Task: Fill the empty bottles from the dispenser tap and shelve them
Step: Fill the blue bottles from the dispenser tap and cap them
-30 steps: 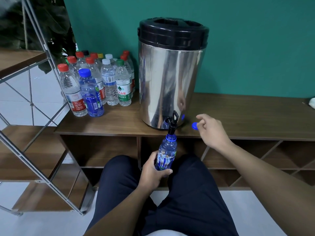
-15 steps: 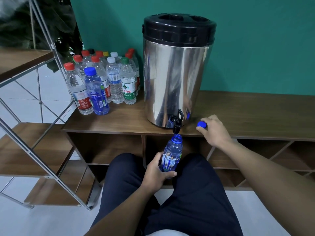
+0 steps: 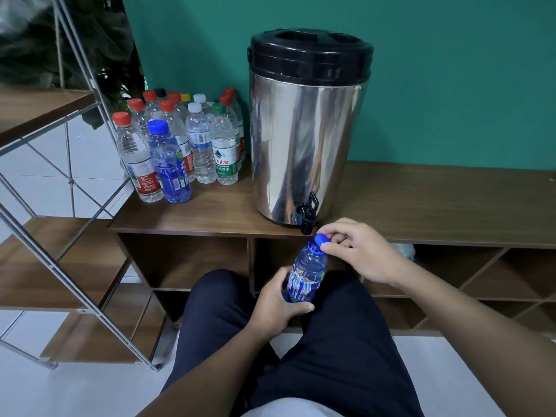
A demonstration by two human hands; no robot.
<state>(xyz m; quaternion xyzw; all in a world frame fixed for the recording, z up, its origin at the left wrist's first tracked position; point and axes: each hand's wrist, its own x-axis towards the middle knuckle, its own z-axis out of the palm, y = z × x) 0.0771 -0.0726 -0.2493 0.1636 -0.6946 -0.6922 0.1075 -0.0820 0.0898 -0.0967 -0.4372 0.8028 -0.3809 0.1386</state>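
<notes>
The left hand (image 3: pixel 275 305) is gripping the blue bottle (image 3: pixel 307 275) while the right hand (image 3: pixel 358 254) is pinching the blue cap (image 3: pixel 322 239) atop it, just below the tap (image 3: pixel 307 213).

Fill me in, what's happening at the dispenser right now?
A seated person is capping a bottle. The left hand grips the blue bottle just below the dispenser tap, while the right hand pinches the blue cap on its neck. The steel dispenser stands on the wooden cabinet, with a cluster of capped bottles beside it. The held bottle isn't shelved yet.
</notes>
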